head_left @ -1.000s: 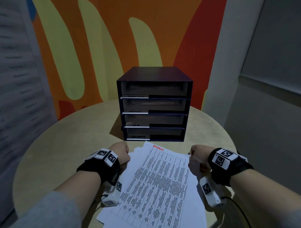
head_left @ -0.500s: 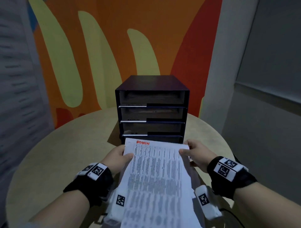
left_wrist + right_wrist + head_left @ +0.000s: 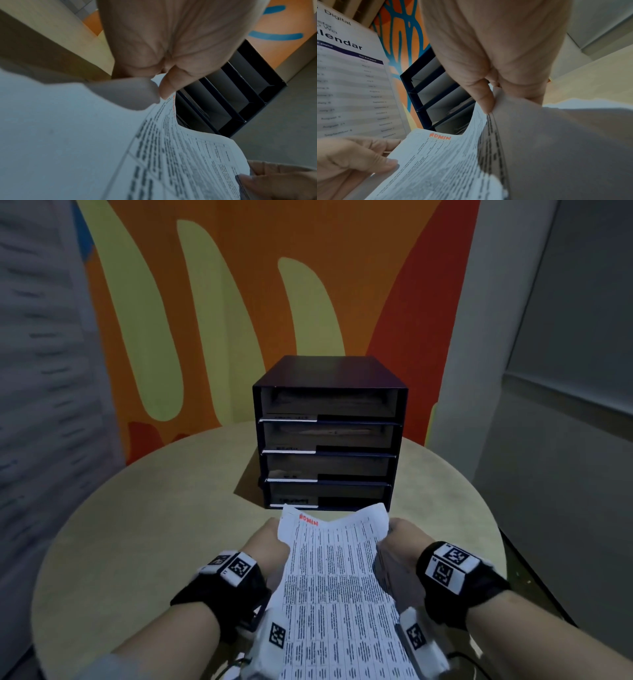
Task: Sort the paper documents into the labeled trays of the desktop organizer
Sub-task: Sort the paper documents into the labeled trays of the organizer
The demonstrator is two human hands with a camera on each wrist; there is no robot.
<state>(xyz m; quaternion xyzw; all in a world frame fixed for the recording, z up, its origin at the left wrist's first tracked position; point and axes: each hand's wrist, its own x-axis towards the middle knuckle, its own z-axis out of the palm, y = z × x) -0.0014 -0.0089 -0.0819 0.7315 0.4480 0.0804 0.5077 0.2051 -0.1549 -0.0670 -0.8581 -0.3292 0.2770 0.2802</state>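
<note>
A black desktop organizer with several stacked, labeled trays stands at the back of the round table. Just in front of its bottom tray I hold a printed sheet marked ADMIN in red at its top. My left hand pinches the sheet's left edge and my right hand pinches its right edge, so the paper bows downward in the middle. In the left wrist view the thumb presses on the sheet. The right wrist view shows the ADMIN sheet before the organizer.
A wall with orange, yellow and red shapes rises behind the table. A grey wall stands to the right. A printed calendar poster hangs at the left. The lower trays of the organizer hold some papers.
Both hands picked the ADMIN sheet up off the pile on the table and carried it forward toward the organizer's bottom tray. The sheet now sags in the middle between the hands.
</note>
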